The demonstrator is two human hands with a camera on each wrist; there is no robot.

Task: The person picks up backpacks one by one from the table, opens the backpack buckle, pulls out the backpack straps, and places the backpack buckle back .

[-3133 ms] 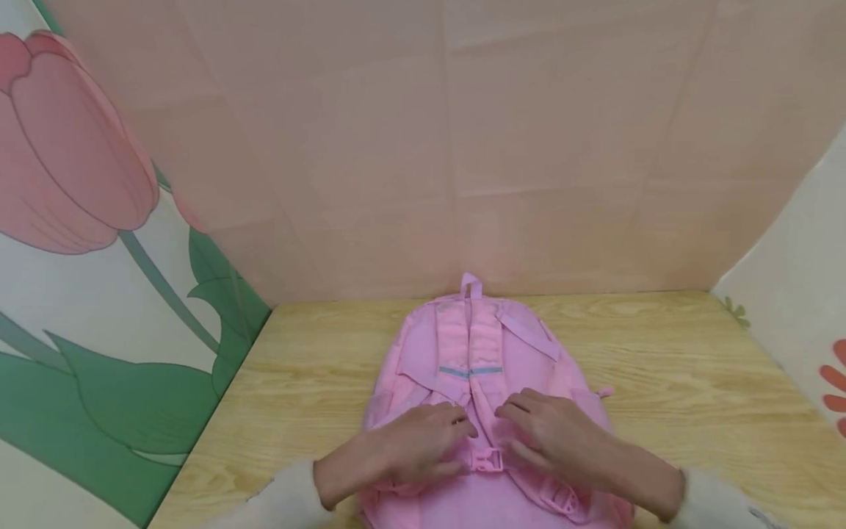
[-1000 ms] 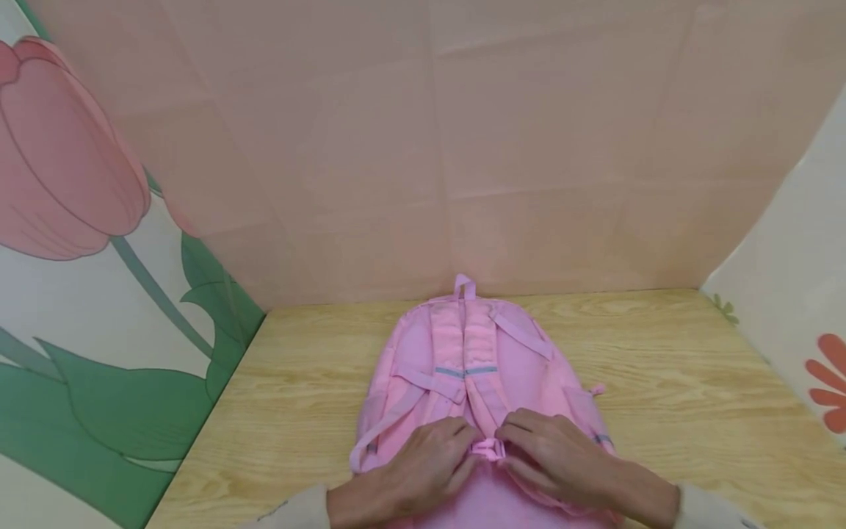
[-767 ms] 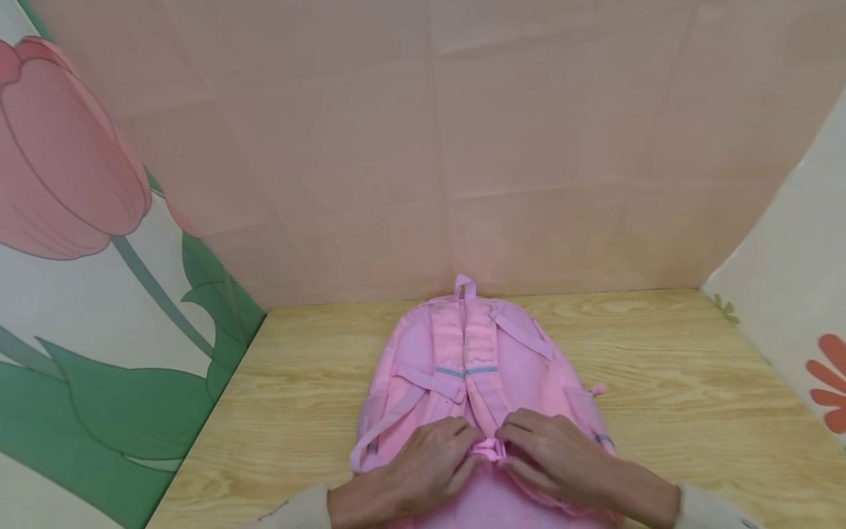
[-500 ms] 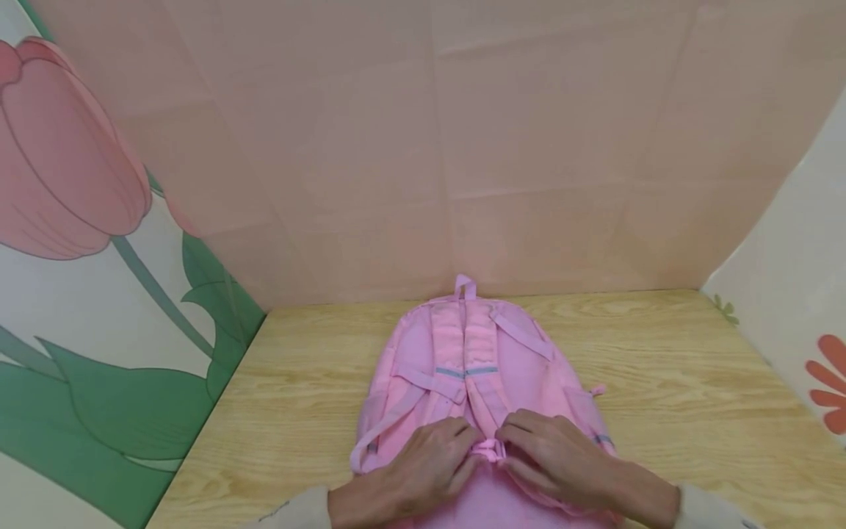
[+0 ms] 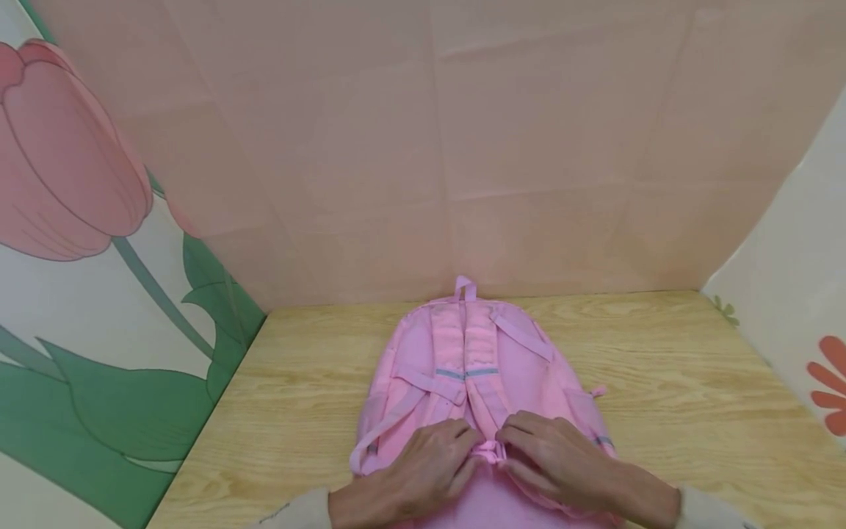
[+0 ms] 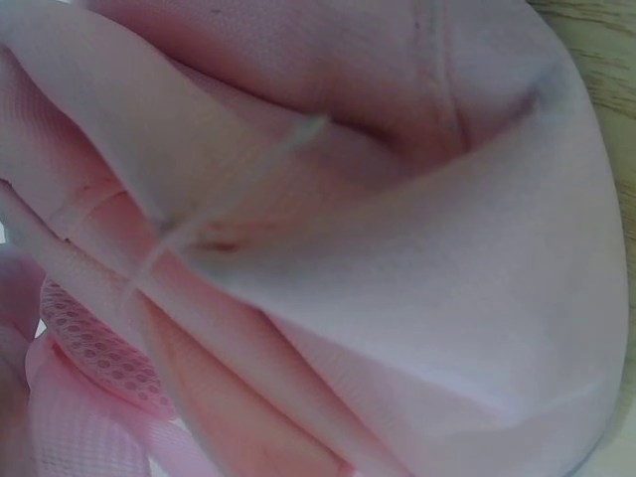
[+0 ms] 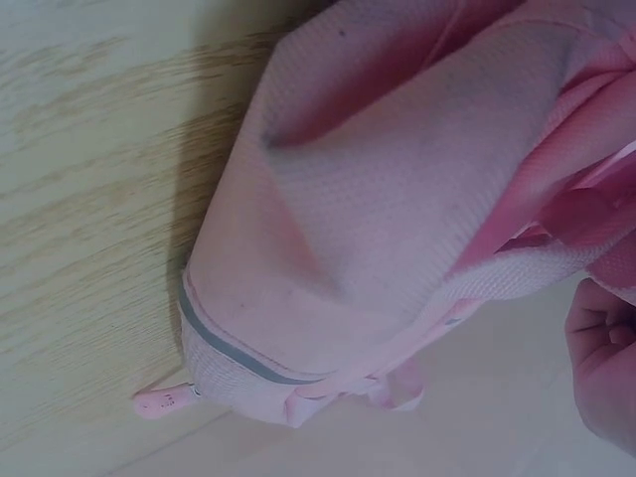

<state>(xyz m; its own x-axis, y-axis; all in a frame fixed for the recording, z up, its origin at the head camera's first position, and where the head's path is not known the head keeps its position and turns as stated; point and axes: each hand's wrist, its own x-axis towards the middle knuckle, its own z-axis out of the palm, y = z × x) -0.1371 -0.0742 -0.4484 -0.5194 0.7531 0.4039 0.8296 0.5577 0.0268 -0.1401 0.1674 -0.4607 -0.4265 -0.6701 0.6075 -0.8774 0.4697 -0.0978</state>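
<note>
A pink backpack [image 5: 538, 382] lies on the wooden table with its shoulder straps facing up. At its lower middle is a pink plastic buckle [image 5: 489, 450], partly covered by fingers. My left hand [image 5: 432, 459] pinches the buckle's left side, and my right hand [image 5: 565, 459] pinches its right side. Whether its two halves are fully joined cannot be made out. In the right wrist view, the right hand [image 7: 604, 373] shows at the right edge with curled fingers, beside the bag's pink side fabric [image 7: 397, 169]. Folded pink fabric [image 6: 427, 288] fills most of the left wrist view.
Under the bag is a light wood-grain table [image 5: 311, 367]. A plain pinkish wall covering [image 5: 436, 147] rises behind. On the left stands a panel with a painted tulip [image 5: 73, 147]; a white panel [image 5: 793, 257] borders the right. A loose strap [image 5: 386, 430] loops over the bag's left side.
Since about three seconds ago, both hands have closed in on the buckle and taken hold of its sides. A strap loop has appeared at the bag's left. Over the last second the hands barely move.
</note>
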